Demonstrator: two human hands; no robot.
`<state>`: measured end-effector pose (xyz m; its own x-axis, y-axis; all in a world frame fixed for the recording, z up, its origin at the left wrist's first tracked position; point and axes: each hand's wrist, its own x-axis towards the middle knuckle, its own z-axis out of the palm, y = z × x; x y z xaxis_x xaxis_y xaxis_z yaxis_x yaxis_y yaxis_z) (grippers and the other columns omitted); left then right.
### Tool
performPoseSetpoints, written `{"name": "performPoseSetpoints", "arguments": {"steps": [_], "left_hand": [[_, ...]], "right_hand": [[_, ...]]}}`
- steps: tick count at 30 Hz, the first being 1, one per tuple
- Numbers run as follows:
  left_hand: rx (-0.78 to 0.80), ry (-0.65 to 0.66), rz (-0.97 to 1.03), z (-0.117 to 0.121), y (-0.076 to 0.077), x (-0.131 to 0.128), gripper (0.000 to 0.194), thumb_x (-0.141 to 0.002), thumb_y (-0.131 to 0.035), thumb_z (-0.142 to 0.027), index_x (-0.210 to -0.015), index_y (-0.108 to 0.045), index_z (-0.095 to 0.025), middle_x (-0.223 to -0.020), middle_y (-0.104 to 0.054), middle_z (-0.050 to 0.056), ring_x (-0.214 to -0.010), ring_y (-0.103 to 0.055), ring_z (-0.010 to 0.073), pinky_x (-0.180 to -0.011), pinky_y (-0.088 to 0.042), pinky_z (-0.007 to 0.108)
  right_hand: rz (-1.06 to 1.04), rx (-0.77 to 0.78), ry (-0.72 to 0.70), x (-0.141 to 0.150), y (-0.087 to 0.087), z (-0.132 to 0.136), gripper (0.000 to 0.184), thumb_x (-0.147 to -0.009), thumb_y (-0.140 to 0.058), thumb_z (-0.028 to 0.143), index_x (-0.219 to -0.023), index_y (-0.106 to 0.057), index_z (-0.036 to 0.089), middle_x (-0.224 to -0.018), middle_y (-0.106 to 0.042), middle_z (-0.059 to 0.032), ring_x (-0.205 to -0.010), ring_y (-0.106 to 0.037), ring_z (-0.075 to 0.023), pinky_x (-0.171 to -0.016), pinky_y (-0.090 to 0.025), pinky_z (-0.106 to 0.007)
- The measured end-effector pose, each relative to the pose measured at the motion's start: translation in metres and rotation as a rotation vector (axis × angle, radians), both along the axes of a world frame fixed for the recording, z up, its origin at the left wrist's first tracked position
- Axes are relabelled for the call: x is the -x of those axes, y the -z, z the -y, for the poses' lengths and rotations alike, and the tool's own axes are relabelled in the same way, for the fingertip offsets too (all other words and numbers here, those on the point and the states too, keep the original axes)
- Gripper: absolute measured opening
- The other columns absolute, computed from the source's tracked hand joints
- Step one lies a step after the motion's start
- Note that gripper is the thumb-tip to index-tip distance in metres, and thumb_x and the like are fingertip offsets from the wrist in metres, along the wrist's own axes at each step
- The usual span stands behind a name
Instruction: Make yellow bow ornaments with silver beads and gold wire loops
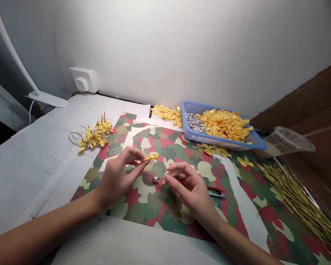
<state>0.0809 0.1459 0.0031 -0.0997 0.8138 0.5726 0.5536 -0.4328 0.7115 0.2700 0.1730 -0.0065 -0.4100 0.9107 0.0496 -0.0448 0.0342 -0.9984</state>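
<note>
My left hand (124, 171) pinches a small yellow ribbon bow (152, 157) between thumb and fingertips, above the patterned paper. Thin wire-like strands (158, 167) run from the bow down toward my right hand (189, 186). Its thumb and forefinger are closed around the far end of a strand, though the exact grip is hard to see. Just left of those fingertips is a shiny silver bell (156, 179); whether it hangs from a strand or rests on the paper I cannot tell. A red and grey cutter-like tool (216, 192) lies beside my right hand, partly covered by it.
A blue basket (184, 123) holds silver bells (195, 123) and yellow bows (226, 125). More bows (168, 113) lie by it. Gold wire loops with bows (95, 136) sit left. Gold-green ties (298, 198), a clear plastic cup (288, 141) and cardboard (306, 95) are right.
</note>
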Motion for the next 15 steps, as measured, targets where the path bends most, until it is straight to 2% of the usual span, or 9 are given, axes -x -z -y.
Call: {"name": "performPoseSetpoints", "arguments": {"steps": [3, 6, 9, 12, 15], "left_hand": [[0.042, -0.028, 0.036, -0.003, -0.001, 0.003, 0.019, -0.085, -0.065, -0.032, -0.082, -0.052, -0.019, -0.072, -0.062, -0.003, -0.068, -0.073, 0.0151, -0.059, -0.062, 0.019], [0.034, -0.025, 0.031, -0.005, -0.001, 0.005, 0.022, -0.086, -0.064, -0.037, -0.081, -0.052, -0.019, -0.073, -0.061, -0.002, -0.068, -0.073, 0.0148, -0.057, -0.062, 0.019], [0.001, -0.008, -0.005, -0.005, -0.002, 0.004, 0.018, -0.085, -0.066, -0.033, -0.082, -0.054, -0.02, -0.071, -0.065, -0.002, -0.067, -0.073, 0.0148, -0.058, -0.062, 0.019], [-0.044, 0.017, -0.058, -0.005, -0.003, 0.004, 0.011, -0.085, -0.066, -0.026, -0.083, -0.057, -0.019, -0.07, -0.069, -0.002, -0.064, -0.072, 0.0135, -0.058, -0.062, 0.019], [-0.089, 0.073, -0.126, -0.004, -0.004, 0.003, 0.005, -0.084, -0.067, -0.018, -0.082, -0.063, -0.019, -0.069, -0.072, -0.002, -0.059, -0.069, 0.0118, -0.055, -0.059, 0.019]], "right_hand": [[0.01, -0.015, 0.021, -0.002, -0.007, -0.005, 0.022, -0.082, -0.067, 0.04, -0.088, -0.056, 0.021, -0.068, -0.067, 0.0005, -0.062, -0.066, -0.0144, -0.043, -0.042, -0.02], [0.078, -0.036, 0.04, -0.003, -0.009, -0.008, 0.024, -0.081, -0.067, 0.041, -0.09, -0.056, 0.021, -0.071, -0.066, -0.0004, -0.061, -0.063, -0.0135, -0.046, -0.044, -0.021], [0.197, -0.093, 0.074, -0.004, -0.009, -0.011, 0.026, -0.082, -0.065, 0.043, -0.092, -0.057, 0.02, -0.078, -0.065, -0.0025, -0.062, -0.059, -0.0134, -0.05, -0.048, -0.022], [0.282, -0.202, 0.133, -0.006, -0.014, -0.014, 0.022, -0.086, -0.059, 0.041, -0.093, -0.061, 0.02, -0.076, -0.06, -0.0014, -0.063, -0.056, -0.0138, -0.053, -0.048, -0.024], [0.3, -0.309, 0.116, -0.008, -0.022, -0.017, 0.02, -0.089, -0.055, 0.038, -0.09, -0.065, 0.02, -0.081, -0.061, -0.0035, -0.069, -0.058, -0.0151, -0.057, -0.049, -0.025]]}}
